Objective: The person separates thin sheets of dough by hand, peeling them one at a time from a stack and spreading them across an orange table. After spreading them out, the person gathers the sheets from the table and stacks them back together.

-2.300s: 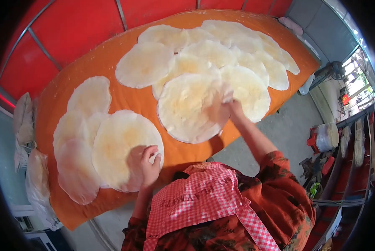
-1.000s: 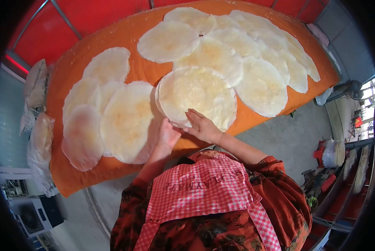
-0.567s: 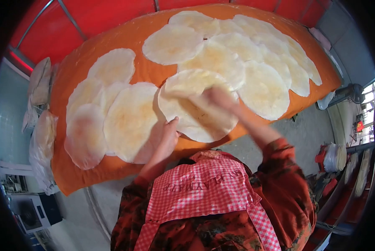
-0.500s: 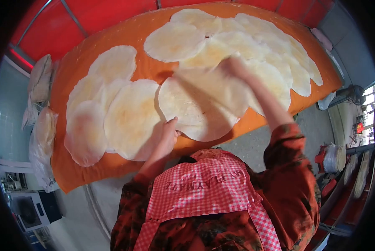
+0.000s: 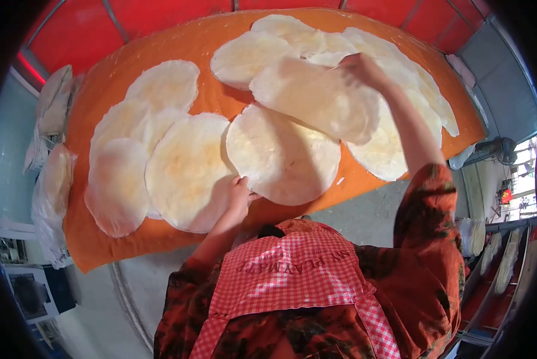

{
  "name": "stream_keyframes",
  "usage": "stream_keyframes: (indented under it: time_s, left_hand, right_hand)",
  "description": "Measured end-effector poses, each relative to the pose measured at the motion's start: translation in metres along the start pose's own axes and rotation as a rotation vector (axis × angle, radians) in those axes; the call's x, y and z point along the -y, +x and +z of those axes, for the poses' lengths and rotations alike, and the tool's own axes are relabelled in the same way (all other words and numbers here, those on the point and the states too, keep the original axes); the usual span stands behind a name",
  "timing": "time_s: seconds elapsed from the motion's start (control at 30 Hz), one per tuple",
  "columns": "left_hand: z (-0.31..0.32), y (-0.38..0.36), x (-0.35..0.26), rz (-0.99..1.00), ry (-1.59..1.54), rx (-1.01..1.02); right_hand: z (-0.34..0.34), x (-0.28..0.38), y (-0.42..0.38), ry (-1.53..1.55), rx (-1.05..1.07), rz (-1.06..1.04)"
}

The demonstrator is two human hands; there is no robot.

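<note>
My right hand (image 5: 363,73) is closed on the far edge of a thin, pale round flatbread (image 5: 322,99), which hangs slightly blurred above the cloth. Its lower part overlaps the flatbreads spread at the right. My left hand (image 5: 239,194) pinches the near-left edge of another round flatbread (image 5: 283,155), thumb on top and the other fingers partly hidden. That one lies flat near the table's front edge, crossed by a shadow. Just left of it, touching my left hand's side, is a browned flatbread (image 5: 187,170).
An orange cloth (image 5: 211,99) covers the large table. Overlapping flatbreads (image 5: 119,185) lie at the left, and many more (image 5: 394,72) cover the back right. Plastic-wrapped stacks (image 5: 53,185) stand beyond the left edge. A red panelled wall (image 5: 172,21) borders the back.
My right hand has moved away and to the right, lifting the upper flatbread off the one beneath. My left hand stays at the lower one's edge.
</note>
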State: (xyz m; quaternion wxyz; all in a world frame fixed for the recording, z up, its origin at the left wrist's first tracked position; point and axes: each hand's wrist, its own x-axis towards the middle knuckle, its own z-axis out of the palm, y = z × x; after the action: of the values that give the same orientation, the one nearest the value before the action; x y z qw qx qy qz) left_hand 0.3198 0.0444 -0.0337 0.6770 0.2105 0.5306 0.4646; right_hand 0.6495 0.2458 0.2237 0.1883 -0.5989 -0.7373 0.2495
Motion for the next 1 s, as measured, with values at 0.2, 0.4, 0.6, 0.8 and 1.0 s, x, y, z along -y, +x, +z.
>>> stream_keyframes:
  time_s: [0.2, 0.4, 0.6, 0.8, 1.0]
  left_hand:
    - [-0.022, 0.024, 0.014, 0.059, 0.140, -0.034]
    - [0.010, -0.010, -0.012, -0.003, 0.007, -0.038]
    - [0.028, -0.025, -0.019, 0.003, -0.147, 0.036]
    - [0.025, -0.009, 0.019, 0.012, -0.054, -0.041]
    - [0.033, -0.024, -0.018, 0.022, -0.121, 0.193]
  right_hand:
    - [-0.148, -0.077, 0.045, -0.025, -0.276, 0.105]
    - [-0.102, 0.019, 0.011, -0.478, -0.264, -0.186]
    - [0.152, 0.015, -0.096, -0.494, -0.193, -0.413]
    - [0.243, 0.062, -0.170, -0.253, 0.115, -0.380]
    - [0.227, 0.056, -0.156, -0.401, 0.075, -0.395]
